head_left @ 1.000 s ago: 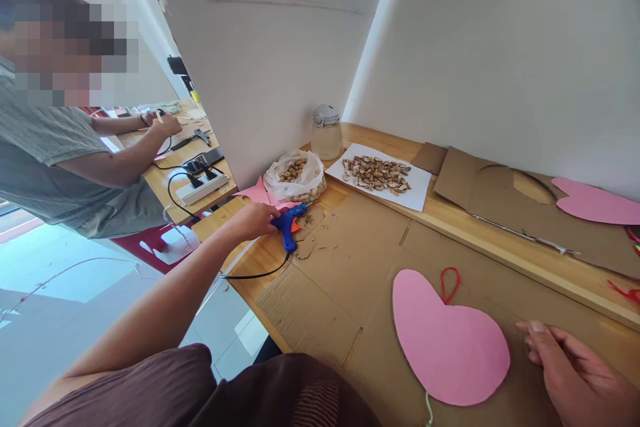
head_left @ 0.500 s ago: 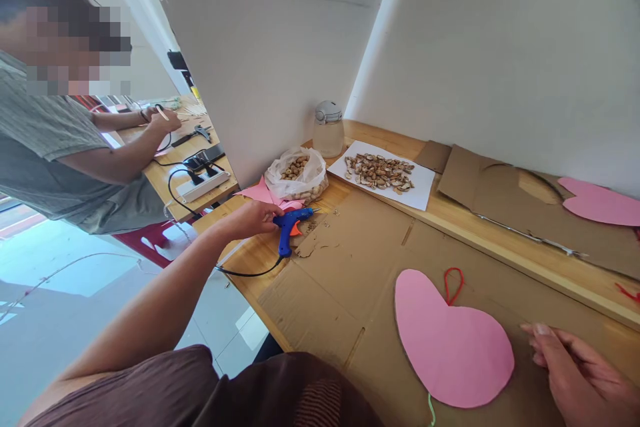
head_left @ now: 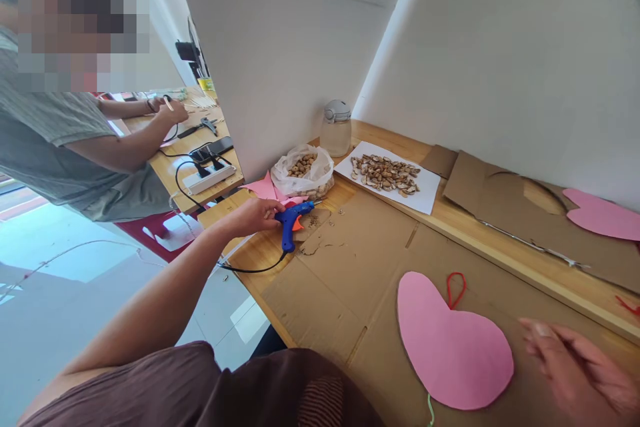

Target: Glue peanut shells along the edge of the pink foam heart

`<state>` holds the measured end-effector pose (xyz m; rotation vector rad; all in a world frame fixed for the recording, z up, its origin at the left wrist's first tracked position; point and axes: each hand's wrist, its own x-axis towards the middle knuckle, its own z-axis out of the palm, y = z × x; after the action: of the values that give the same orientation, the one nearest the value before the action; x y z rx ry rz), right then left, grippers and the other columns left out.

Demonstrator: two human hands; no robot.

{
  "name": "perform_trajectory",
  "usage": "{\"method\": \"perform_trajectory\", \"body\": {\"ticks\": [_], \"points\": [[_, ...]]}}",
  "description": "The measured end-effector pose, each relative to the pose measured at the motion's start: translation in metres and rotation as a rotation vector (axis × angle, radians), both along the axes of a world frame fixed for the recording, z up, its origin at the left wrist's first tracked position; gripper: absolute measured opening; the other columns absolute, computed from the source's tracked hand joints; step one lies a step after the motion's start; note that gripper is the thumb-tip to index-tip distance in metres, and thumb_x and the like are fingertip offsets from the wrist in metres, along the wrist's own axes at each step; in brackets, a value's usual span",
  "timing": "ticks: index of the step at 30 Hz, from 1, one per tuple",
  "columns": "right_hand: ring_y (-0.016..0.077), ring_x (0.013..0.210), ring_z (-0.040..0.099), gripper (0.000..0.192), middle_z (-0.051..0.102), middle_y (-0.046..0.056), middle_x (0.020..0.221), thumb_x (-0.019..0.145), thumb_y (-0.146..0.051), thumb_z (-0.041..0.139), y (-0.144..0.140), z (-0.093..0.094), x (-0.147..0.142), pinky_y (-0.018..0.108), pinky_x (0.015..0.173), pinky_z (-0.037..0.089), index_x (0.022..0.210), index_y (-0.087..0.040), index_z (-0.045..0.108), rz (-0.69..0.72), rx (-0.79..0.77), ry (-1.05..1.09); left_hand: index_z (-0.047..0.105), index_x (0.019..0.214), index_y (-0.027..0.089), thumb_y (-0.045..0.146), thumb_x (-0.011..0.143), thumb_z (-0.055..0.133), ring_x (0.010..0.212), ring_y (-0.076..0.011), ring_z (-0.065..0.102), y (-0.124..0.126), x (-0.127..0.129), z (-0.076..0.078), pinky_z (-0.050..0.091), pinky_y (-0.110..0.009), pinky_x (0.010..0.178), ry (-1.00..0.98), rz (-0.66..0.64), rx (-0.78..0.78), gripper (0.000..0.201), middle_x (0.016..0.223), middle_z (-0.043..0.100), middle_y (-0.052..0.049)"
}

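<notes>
My left hand is closed on the rear end of a blue glue gun with an orange trigger. Its nozzle points right, over a scrap of cardboard. A black cord runs from the handle towards the table edge. My right hand hovers at the lower right, thumb and fingers pressed together; whatever may be between them is too small to make out. Just left of it, a pink heart lies flat on the cardboard sheet. A red string loop sits at its notch, and a pale green string at its lower end.
Nut shells lie on white paper, near a plastic bag of unshelled nuts and a lidded jar. Cut cardboard and another pink heart are at right. A co-worker sits at left beside a power strip.
The view has shifted slightly, so the background sits a little further right. Both hands keep nearly the same places, the left still on the glue gun.
</notes>
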<state>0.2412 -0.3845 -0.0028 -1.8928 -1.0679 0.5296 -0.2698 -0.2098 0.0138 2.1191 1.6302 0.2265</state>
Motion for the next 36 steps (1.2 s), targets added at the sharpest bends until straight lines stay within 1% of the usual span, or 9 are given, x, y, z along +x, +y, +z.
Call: {"method": "perform_trajectory", "body": {"ticks": [2, 5, 8, 12, 16, 21, 28, 31, 36], "points": [[0.0282, 0.086, 0.068, 0.024, 0.075, 0.009, 0.100, 0.091, -0.051, 0.060, 0.012, 0.026, -0.028, 0.042, 0.073, 0.054, 0.103, -0.035, 0.073, 0.320, -0.031, -0.172, 0.068, 0.111, 0.020, 0.044, 0.078, 0.059, 0.065, -0.0144, 0.051, 0.000, 0.001, 0.000, 0.038, -0.025, 0.063, 0.001, 0.003, -0.005, 0.043, 0.074, 0.059, 0.002], [0.0287, 0.116, 0.062, 0.031, 0.073, 0.006, 0.119, 0.100, -0.042, 0.049, 0.047, 0.055, -0.091, 0.047, 0.099, 0.049, 0.117, -0.031, 0.072, 0.951, 0.064, -0.413, 0.068, 0.109, 0.020, 0.047, 0.078, 0.059, 0.064, -0.0144, 0.050, -0.001, 0.001, -0.001, 0.037, -0.025, 0.062, -0.010, 0.014, -0.014, 0.043, 0.073, 0.057, 0.002], [0.0308, 0.136, 0.047, 0.043, 0.065, 0.007, 0.139, 0.104, -0.039, 0.041, 0.095, 0.053, -0.162, 0.051, 0.114, 0.036, 0.139, -0.024, 0.062, 1.238, 0.060, -0.596, 0.068, 0.110, 0.019, 0.047, 0.079, 0.059, 0.063, -0.0141, 0.048, -0.001, -0.001, -0.005, 0.036, -0.026, 0.062, -0.036, 0.013, -0.015, 0.042, 0.070, 0.055, 0.002], [0.0391, 0.145, 0.033, 0.053, 0.050, 0.009, 0.155, 0.105, -0.047, 0.034, 0.147, 0.023, -0.226, 0.060, 0.108, 0.037, 0.149, -0.023, 0.052, 1.254, -0.050, -0.777, 0.068, 0.110, 0.019, 0.048, 0.079, 0.060, 0.063, -0.0134, 0.046, 0.002, -0.007, -0.008, 0.035, -0.025, 0.062, -0.100, 0.007, -0.004, 0.043, 0.070, 0.053, 0.003], [0.0393, 0.141, 0.038, 0.055, 0.051, 0.008, 0.154, 0.104, -0.051, 0.030, 0.168, 0.003, -0.242, 0.059, 0.101, 0.041, 0.148, -0.025, 0.053, 1.253, -0.075, -0.822, 0.067, 0.110, 0.018, 0.049, 0.078, 0.062, 0.062, -0.0123, 0.042, 0.002, -0.017, -0.008, 0.033, -0.025, 0.061, -0.175, 0.014, -0.026, 0.045, 0.066, 0.047, 0.005], [0.0405, 0.144, 0.035, 0.057, 0.045, 0.007, 0.159, 0.104, -0.051, 0.030, 0.174, -0.010, -0.243, 0.061, 0.105, 0.038, 0.152, -0.025, 0.049, 1.245, -0.058, -0.801, 0.067, 0.109, 0.018, 0.045, 0.078, 0.062, 0.059, -0.0108, 0.039, -0.005, -0.016, -0.006, 0.032, -0.024, 0.059, -0.195, -0.012, -0.062, 0.041, 0.065, 0.046, 0.006], [0.0332, 0.150, 0.032, 0.056, 0.042, 0.012, 0.161, 0.104, -0.041, 0.039, 0.173, -0.014, -0.227, 0.051, 0.119, 0.030, 0.152, -0.015, 0.047, 1.279, 0.034, -0.764, 0.069, 0.108, 0.019, 0.045, 0.079, 0.061, 0.060, -0.0116, 0.044, -0.006, 0.000, -0.004, 0.033, -0.024, 0.060, -0.149, -0.030, -0.056, 0.039, 0.067, 0.053, 0.004], [0.0346, 0.147, 0.037, 0.048, 0.055, 0.017, 0.150, 0.100, -0.038, 0.050, 0.164, -0.012, -0.207, 0.053, 0.118, 0.033, 0.138, -0.012, 0.063, 1.227, 0.141, -0.727, 0.069, 0.109, 0.020, 0.044, 0.079, 0.059, 0.063, -0.0129, 0.048, -0.004, 0.002, -0.005, 0.035, -0.024, 0.061, -0.096, -0.042, -0.035, 0.039, 0.072, 0.058, 0.003], [0.0319, 0.134, 0.052, 0.031, 0.073, 0.010, 0.125, 0.098, -0.030, 0.053, 0.145, -0.008, -0.189, 0.053, 0.115, 0.038, 0.115, -0.018, 0.076, 1.155, 0.216, -0.673, 0.069, 0.111, 0.018, 0.040, 0.080, 0.057, 0.068, -0.0154, 0.056, 0.000, 0.007, -0.007, 0.040, -0.025, 0.066, 0.004, -0.046, -0.007, 0.040, 0.081, 0.067, -0.002]]}}
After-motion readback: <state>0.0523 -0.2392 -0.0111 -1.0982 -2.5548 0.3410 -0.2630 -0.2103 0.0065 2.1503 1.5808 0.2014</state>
